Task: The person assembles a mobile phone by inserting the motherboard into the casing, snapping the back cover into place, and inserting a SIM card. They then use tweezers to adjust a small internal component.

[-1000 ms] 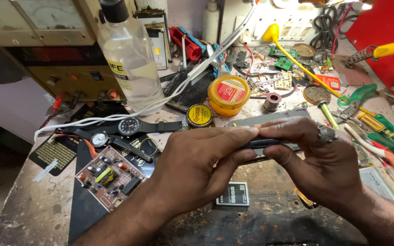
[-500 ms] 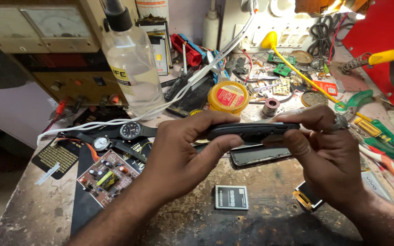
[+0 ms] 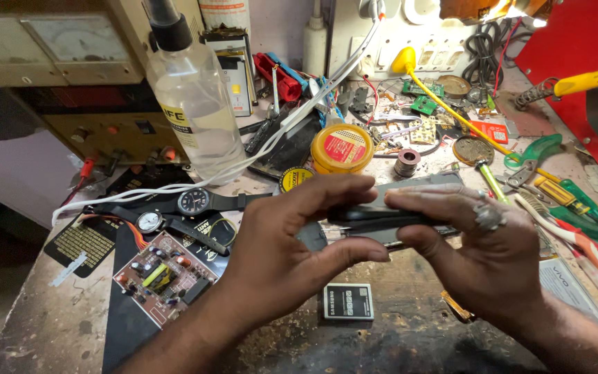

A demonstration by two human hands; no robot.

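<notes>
Head view: left hand point(image 3: 278, 256) and right hand point(image 3: 482, 253) both clamp dark phone point(image 3: 375, 216) edge-on above worktop point(image 3: 43, 312) near front edge; battery point(image 3: 348, 302) lies below.

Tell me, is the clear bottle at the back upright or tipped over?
Upright. The clear bottle stands on its base on the workbench, black nozzle cap at the top, behind the watches.

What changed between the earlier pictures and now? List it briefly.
The left hand and right hand kept their grip on the dark phone edge-on throughout. A second ago it was low over another flat dark piece; half a second ago it was lifted clear, that piece left on the bench; now the hands sit slightly lower over it. The battery, circuit board, watches and bottle stayed put.
</notes>
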